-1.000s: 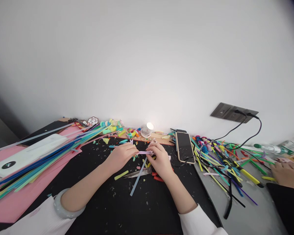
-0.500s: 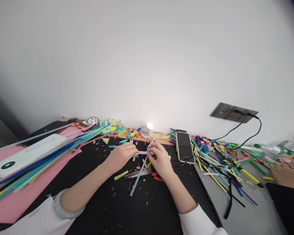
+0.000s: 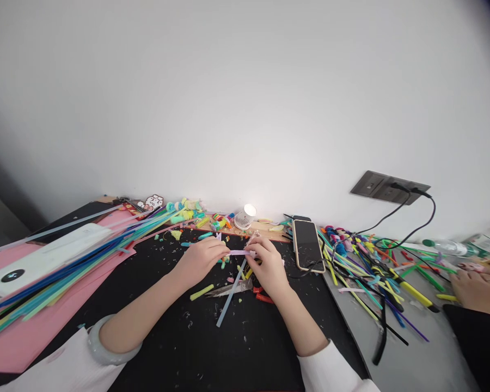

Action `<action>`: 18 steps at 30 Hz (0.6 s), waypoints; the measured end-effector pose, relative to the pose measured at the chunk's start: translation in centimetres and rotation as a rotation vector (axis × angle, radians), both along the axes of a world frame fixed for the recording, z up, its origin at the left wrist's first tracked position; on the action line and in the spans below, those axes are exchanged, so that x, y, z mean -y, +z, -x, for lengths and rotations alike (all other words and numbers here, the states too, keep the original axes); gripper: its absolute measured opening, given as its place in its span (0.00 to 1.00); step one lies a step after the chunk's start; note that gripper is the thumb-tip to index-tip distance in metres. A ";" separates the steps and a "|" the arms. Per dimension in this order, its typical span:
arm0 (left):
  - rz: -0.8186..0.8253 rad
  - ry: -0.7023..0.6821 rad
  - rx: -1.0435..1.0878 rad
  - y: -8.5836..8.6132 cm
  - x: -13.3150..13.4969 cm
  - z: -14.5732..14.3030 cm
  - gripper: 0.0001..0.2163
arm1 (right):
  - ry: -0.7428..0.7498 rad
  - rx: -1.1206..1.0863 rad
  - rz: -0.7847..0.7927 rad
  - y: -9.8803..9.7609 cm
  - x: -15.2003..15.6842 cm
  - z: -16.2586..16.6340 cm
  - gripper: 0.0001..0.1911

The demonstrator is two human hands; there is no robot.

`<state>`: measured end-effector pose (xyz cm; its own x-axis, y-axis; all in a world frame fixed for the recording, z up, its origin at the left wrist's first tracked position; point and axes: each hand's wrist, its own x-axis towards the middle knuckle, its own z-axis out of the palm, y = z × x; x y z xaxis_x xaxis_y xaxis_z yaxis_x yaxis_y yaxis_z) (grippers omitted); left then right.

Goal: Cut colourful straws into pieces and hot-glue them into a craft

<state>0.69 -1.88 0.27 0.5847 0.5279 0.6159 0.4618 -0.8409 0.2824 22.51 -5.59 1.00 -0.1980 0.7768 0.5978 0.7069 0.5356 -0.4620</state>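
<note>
Between my hands stretches a short lavender pipe cleaner [image 3: 239, 252], lying almost level. My left hand [image 3: 205, 257] pinches its left end, fingers closed. The other end is gripped by the fingertips of my right hand [image 3: 268, 265]. A pale blue pipe cleaner [image 3: 230, 302] slants down from beneath the right fingers; whether they touch it I cannot tell. Under and beside the right hand lie scissors [image 3: 230, 289] with red handles, partly covered. A short yellow-green pipe cleaner piece [image 3: 202, 292] rests left of the blades.
A paper cup [image 3: 245, 216] stands by the wall, near a phone [image 3: 308, 245]. Long pipe cleaners [image 3: 85, 261] and a white box [image 3: 49, 258] lie on pink sheets [image 3: 8, 348] at left. Pliers [image 3: 414, 291] and loose pipe cleaners cover the right, where another person's hand [image 3: 477, 291] rests.
The lavender pipe cleaner has risen very slightly and lies more level. Both hands keep their hold, shifting only a little; the surroundings look the same.
</note>
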 end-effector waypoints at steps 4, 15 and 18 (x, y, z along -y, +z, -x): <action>0.005 -0.002 0.010 0.0 0.0 -0.1 0.15 | -0.002 0.003 0.010 -0.1 0.0 0.0 0.08; -0.015 0.037 0.026 0.0 0.0 0.0 0.15 | -0.020 -0.083 0.078 -0.5 -0.1 -0.1 0.13; -0.044 0.091 0.096 -0.2 -0.2 0.0 0.15 | -0.058 -0.155 0.103 -0.3 -0.1 -0.1 0.14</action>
